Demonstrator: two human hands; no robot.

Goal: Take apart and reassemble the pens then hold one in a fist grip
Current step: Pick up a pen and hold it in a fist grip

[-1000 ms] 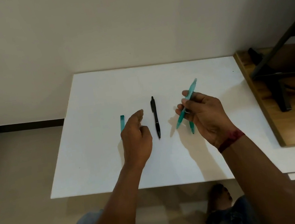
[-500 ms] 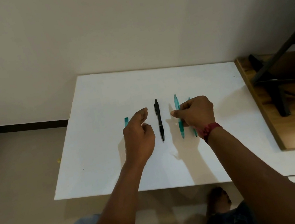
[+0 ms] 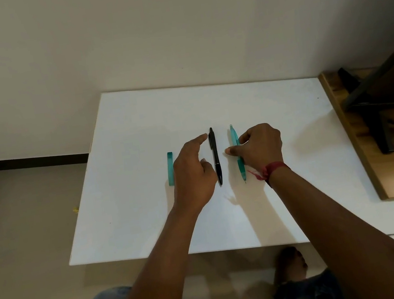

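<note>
Item 1. White counter (image 3: 289, 113), with its far edge against a pale wall and its near edge above my knees.

Item 2. Black pen (image 3: 215, 156), whole, lying at the counter's middle. Its length runs from far edge to near edge and its tip points at the near edge.

Item 3. Teal pen (image 3: 233, 135), lying parallel to the black pen and just to its right, tip also toward the near edge. Its middle is hidden under my right hand.

Item 4. Short teal piece (image 3: 170, 168), lying parallel to the pens on the side toward the counter's left edge. My left hand is between it and the black pen.

Item 5. My left hand (image 3: 192, 176), holding nothing. The forefinger reaches out straight to the black pen's upper end and the thumb is beside its barrel. I cannot tell whether either touches it.

Item 6. My right hand (image 3: 261, 149), with its fingers (image 3: 243, 139) curled on the teal pen's right side and the thumb across it from the left, pinching it against the counter. A red thread (image 3: 271, 169) is tied at this wrist.

Item 7. Wooden surface (image 3: 366, 173) along the counter's right edge, carrying a black stand (image 3: 379, 124).
</note>
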